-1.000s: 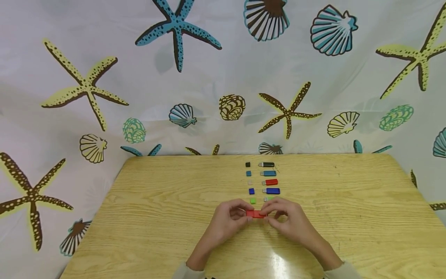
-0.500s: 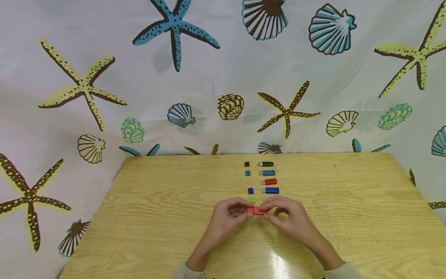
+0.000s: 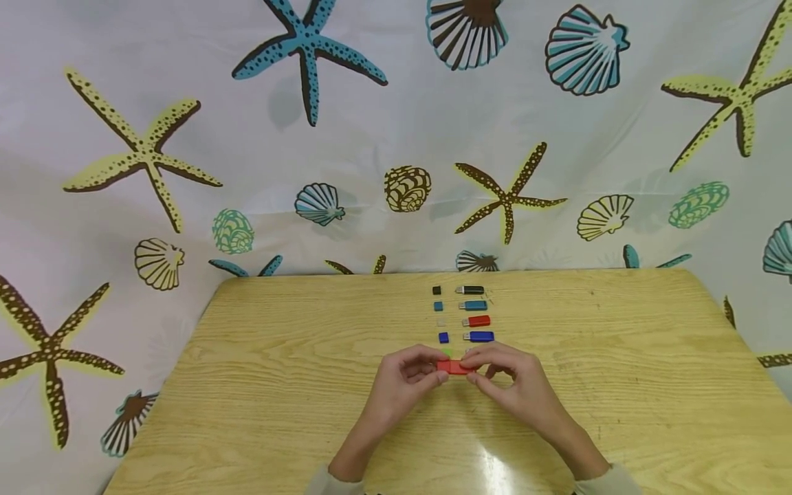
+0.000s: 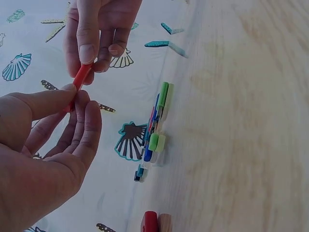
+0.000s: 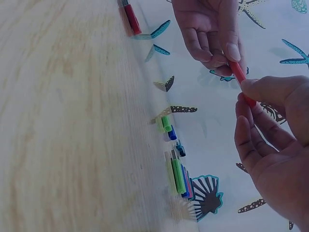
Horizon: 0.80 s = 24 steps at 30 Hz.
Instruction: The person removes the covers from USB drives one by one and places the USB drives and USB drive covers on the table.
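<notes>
A red USB stick (image 3: 458, 368) spans the gap between both hands, held just in front of the rows of drives. My left hand (image 3: 401, 385) pinches its capped left end between thumb and fingertips. At the other end, my right hand (image 3: 518, 381) pinches the body, thumb below and index finger on top. The wrist views show the stick edge-on, a thin red strip (image 4: 82, 77) held clear of the table, with no metal plug showing. Fingers hide part of each end.
Beyond the hands lie uncapped drives: black (image 3: 474, 290), light blue (image 3: 476, 306), red (image 3: 479, 321), dark blue (image 3: 481, 337), and green (image 4: 163, 96). Their caps, including a blue cap (image 3: 443, 337), form a column to the left. Another red drive (image 5: 132, 19) lies on the table (image 3: 278, 412).
Both hands have moved slightly away from the body with the red USB stick, toward the rows, and now cover more of the green drive and its cap. The grip looks the same.
</notes>
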Each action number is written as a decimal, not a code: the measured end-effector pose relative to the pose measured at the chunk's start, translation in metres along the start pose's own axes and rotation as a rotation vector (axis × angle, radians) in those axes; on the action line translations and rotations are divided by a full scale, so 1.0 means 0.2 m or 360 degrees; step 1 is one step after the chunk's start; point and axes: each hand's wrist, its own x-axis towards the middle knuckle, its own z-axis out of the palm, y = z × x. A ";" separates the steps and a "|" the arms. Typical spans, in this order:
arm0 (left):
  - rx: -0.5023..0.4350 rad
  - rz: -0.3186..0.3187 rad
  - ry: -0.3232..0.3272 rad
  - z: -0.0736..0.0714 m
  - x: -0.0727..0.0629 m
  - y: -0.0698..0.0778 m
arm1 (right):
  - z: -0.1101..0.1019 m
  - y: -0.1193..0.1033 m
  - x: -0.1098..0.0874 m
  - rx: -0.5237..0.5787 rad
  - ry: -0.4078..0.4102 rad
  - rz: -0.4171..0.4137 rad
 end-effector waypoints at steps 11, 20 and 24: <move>-0.0004 0.0027 0.0032 0.01 0.00 0.02 | 0.00 -0.02 0.00 0.0007 0.0043 -0.0005; 0.0024 0.0021 0.0062 0.02 0.00 0.03 | -0.01 -0.03 0.00 0.0024 0.0044 0.0000; 0.0036 0.0023 0.0070 0.02 0.00 0.04 | -0.01 -0.03 0.00 0.0018 0.0040 -0.0008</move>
